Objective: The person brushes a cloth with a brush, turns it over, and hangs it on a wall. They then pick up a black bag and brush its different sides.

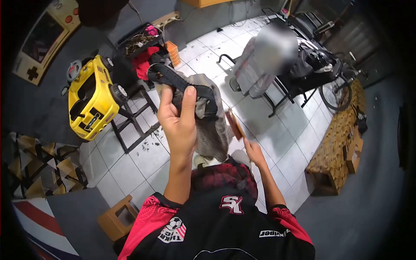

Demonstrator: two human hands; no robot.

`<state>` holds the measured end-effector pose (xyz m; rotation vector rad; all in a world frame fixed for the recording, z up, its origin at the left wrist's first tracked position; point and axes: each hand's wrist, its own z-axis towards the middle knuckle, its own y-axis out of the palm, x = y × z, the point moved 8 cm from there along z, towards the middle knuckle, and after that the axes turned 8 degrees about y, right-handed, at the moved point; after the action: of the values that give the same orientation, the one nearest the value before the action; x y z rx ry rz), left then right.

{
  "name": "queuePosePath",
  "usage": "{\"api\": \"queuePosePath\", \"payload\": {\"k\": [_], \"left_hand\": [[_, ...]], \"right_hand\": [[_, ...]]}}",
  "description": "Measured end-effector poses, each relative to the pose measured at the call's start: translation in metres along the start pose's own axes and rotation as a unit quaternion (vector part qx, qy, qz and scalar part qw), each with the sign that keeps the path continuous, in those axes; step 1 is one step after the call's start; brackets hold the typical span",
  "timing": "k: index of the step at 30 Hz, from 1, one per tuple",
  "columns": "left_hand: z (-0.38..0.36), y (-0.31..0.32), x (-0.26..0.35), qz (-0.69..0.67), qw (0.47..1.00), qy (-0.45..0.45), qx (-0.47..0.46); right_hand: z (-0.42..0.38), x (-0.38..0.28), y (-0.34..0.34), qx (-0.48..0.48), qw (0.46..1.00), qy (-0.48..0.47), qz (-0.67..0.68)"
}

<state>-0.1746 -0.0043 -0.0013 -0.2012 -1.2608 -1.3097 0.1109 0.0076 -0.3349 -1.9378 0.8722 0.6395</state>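
My left hand (178, 123) is raised in front of me, thumb and fingers closed on a dark item with a thick curved black band (180, 84) and greyish fabric inside. Its exact kind I cannot make out. Lower and to the right, my right hand (252, 151) grips the end of a flat, brown wooden-looking tool (234, 125), possibly a brush; its working face does not show clearly. The tool and the dark item are apart. Greyish cloth (212, 141) hangs behind and below the dark item, above my dark red patterned lap.
A yellow toy car (93, 97) sits at left by a black metal stand (136, 119). A person (264, 65) sits on a black bench ahead. A woven-covered ledge (333, 143) runs along the right, and a brown box-like stool (117, 219) stands at lower left.
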Motion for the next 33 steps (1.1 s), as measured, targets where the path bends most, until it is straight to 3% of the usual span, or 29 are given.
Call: {"api": "queuePosePath", "payload": {"k": [2,4,6,7,8,10,11,13,15,17,21,22,23,25,27,30,32,33], "left_hand": [[-0.007,0.009,-0.01,-0.017,0.999,-0.04,-0.019],[-0.01,0.012,-0.023,0.007,0.999,-0.042,-0.028],[-0.012,0.022,-0.026,0.001,0.999,-0.038,-0.038],[-0.014,0.023,-0.032,0.008,0.998,-0.044,-0.041],[-0.014,0.024,-0.037,0.014,0.998,-0.049,-0.042],[-0.005,0.025,-0.036,-0.014,0.997,-0.07,-0.023],[0.002,0.023,-0.035,-0.009,0.997,-0.07,-0.013],[0.013,0.022,-0.03,-0.039,0.996,-0.079,-0.019],[0.021,0.026,-0.028,-0.08,0.991,-0.104,-0.018],[0.025,0.029,-0.028,-0.11,0.988,-0.105,-0.016],[0.024,0.039,-0.038,-0.082,0.988,-0.127,-0.032],[0.023,0.041,-0.043,-0.064,0.987,-0.142,-0.03],[0.023,0.044,-0.049,-0.046,0.986,-0.156,-0.028],[0.018,0.058,-0.056,-0.024,0.982,-0.187,-0.026],[0.012,0.081,-0.062,-0.006,0.981,-0.176,-0.082],[-0.004,0.117,-0.07,0.012,0.966,-0.191,-0.173],[-0.009,0.138,-0.07,0.004,0.966,-0.187,-0.18],[-0.009,0.142,-0.072,0.013,0.964,-0.186,-0.19]], "right_hand": [[-0.049,-0.077,-0.007,-0.033,0.974,-0.014,0.225],[-0.078,-0.137,-0.004,-0.116,0.896,-0.02,0.427],[-0.1,-0.168,0.011,-0.172,0.85,-0.105,0.487],[-0.099,-0.17,0.015,-0.095,0.916,-0.194,0.337],[-0.1,-0.163,0.04,-0.205,0.88,-0.122,0.412],[-0.082,-0.144,0.04,-0.11,0.953,-0.142,0.244],[-0.065,-0.12,0.051,-0.099,0.977,-0.153,0.109],[-0.028,-0.062,0.059,-0.068,0.97,-0.169,-0.162],[-0.02,0.004,0.053,-0.16,0.913,0.071,-0.368],[-0.01,0.054,0.039,-0.15,0.907,0.112,-0.377],[0.012,0.071,-0.003,-0.039,0.957,0.121,-0.261],[0.013,0.058,-0.021,0.013,0.979,0.105,-0.177],[0.012,0.031,-0.042,0.101,0.98,0.007,-0.169],[-0.016,-0.043,-0.088,0.222,0.971,-0.08,0.035],[-0.031,-0.086,-0.107,0.157,0.936,-0.103,0.298],[-0.067,-0.157,-0.115,0.045,0.858,-0.2,0.47],[-0.067,-0.16,-0.093,-0.009,0.871,-0.236,0.431],[-0.059,-0.152,-0.08,-0.017,0.906,-0.23,0.355]]}}
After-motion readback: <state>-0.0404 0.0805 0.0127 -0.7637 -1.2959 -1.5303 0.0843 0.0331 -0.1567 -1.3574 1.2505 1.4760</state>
